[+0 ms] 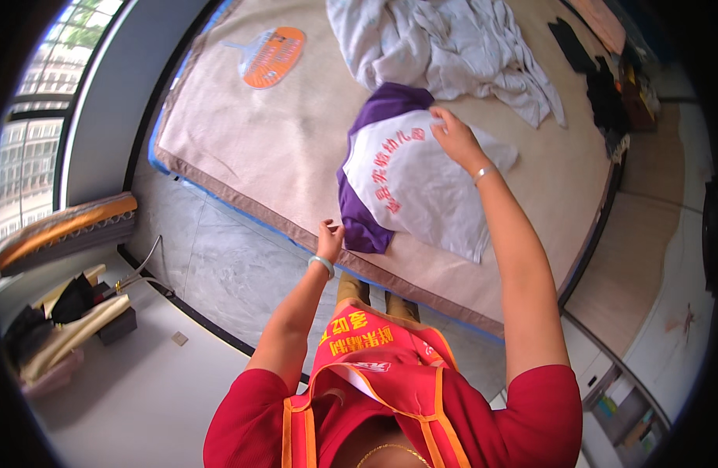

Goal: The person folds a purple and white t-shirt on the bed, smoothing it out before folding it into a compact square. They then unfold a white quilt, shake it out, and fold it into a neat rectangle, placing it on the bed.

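Note:
A white T-shirt (429, 187) with purple sleeves and red printed writing lies spread, slightly rumpled, on a beige bed cover (265, 134). My right hand (457, 139) is over the shirt's upper part, its fingertips at the border of the white body and the far purple sleeve (391, 99). Beside the near purple sleeve (364, 234) is my left hand (331, 241), fingers curled with their tips at the sleeve's edge. Whether either hand pinches the cloth is not clear.
A crumpled white patterned cloth (435, 47) lies beyond the shirt. Farther left on the bed is an orange hand fan (275, 57). Dark garments (604, 105) lie along the right edge. A grey surface with rolled items (78, 333) stands at left, below a window (40, 117).

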{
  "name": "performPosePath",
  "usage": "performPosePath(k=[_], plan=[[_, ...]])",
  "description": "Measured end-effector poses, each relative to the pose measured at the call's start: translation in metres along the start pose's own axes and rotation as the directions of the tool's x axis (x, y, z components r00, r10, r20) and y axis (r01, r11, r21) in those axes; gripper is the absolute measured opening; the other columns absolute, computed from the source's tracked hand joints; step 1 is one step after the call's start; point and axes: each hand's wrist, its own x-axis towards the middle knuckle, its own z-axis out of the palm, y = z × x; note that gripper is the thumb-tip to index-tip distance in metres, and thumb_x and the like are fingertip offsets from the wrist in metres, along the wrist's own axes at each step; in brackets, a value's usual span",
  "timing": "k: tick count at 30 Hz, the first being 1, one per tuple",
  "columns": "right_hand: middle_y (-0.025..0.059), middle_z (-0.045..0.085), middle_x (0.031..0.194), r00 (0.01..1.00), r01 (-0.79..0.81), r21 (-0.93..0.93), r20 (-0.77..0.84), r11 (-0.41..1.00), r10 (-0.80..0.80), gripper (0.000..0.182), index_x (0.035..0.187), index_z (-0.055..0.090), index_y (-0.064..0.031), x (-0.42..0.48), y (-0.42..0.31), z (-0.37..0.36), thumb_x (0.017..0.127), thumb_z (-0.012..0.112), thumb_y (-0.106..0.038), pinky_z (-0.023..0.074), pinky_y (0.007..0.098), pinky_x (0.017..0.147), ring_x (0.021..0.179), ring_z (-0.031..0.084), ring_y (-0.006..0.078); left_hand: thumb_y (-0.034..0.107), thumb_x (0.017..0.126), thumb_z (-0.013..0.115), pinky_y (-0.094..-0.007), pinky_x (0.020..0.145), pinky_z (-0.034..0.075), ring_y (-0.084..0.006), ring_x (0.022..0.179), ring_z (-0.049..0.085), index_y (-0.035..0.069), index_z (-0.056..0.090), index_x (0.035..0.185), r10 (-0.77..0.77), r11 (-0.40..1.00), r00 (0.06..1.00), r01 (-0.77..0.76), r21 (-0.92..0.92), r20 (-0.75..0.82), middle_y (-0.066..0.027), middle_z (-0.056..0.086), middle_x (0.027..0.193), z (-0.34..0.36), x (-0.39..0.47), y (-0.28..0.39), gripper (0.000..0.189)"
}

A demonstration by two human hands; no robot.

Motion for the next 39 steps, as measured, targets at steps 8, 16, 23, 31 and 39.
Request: performPosePath(k=[8,16,23,31,39], plan=[[0.008,0.061,0.079,0.59,-0.771,0.024,-0.349,0.637,0.728,0.029,0.094,0.055,0.0001,-0.311,0.239,0.01,0.08,0.058,-0.025,0.0473,0.0277,0.059,0.065,0.056,0.014,0.029,0.077,0.066,-0.0232,0.056,0.042,-0.011,0.063,0.049,-0.003,0.047,0.095,-0.153,0.987,0.988,0.154,-0.048,0.014,-0.0055,0.054,0.079,0.019,0.022,-0.006,0.041],[0.0057,0.051,0.06,0.491,-0.815,0.156,-0.324,0.557,0.809,0.028,0.076,0.052,-0.0001,-0.325,0.242,0.08,0.073,0.063,-0.025,0.0439,0.0268,0.043,0.051,0.051,0.0138,0.015,0.076,0.066,-0.0226,0.059,0.045,-0.0092,0.065,0.055,-0.001,0.057,0.091,-0.231,0.954,0.952,0.262,-0.144,0.2,-0.0032,0.06,0.079,0.028,-0.01,-0.01,0.024],[0.0079,0.051,0.067,0.273,-0.657,0.653,-0.259,0.376,0.927,0.014,0.081,0.047,0.0033,-0.369,0.22,0.04,0.073,0.053,-0.006,0.0438,0.0231,0.037,0.045,0.052,0.0148,0.002,0.076,0.055,-0.0238,0.071,0.045,-0.0103,0.076,0.056,-0.002,0.052,0.102,-0.185,0.981,0.958,0.195,-0.021,0.22,-0.005,0.059,0.088,0.021,-0.049,-0.018,0.027],[0.01,0.05,0.081,0.181,-0.467,0.882,0.025,0.064,0.983,0.019,0.09,0.046,0.0012,-0.429,0.203,0.032,0.075,0.054,-0.009,0.0507,0.0315,0.059,0.071,0.054,0.0212,0.002,0.076,0.057,-0.027,0.071,0.049,-0.0164,0.077,0.058,-0.005,0.048,0.103,-0.335,0.942,0.928,0.331,0.049,0.163,-0.0089,0.058,0.089,0.027,-0.115,-0.035,0.029],[0.0092,0.055,0.076,0.263,-0.481,0.876,0.173,-0.026,0.949,0.018,0.093,0.046,-0.0021,-0.426,0.217,0.032,0.077,0.051,-0.006,0.0494,0.0282,0.049,0.06,0.056,0.0176,0.002,0.077,0.057,-0.0296,0.063,0.052,-0.0181,0.073,0.06,-0.004,0.046,0.108,-0.439,0.895,0.88,0.409,0.179,0.184,-0.0117,0.059,0.089,0.014,-0.117,-0.019,0.034]])
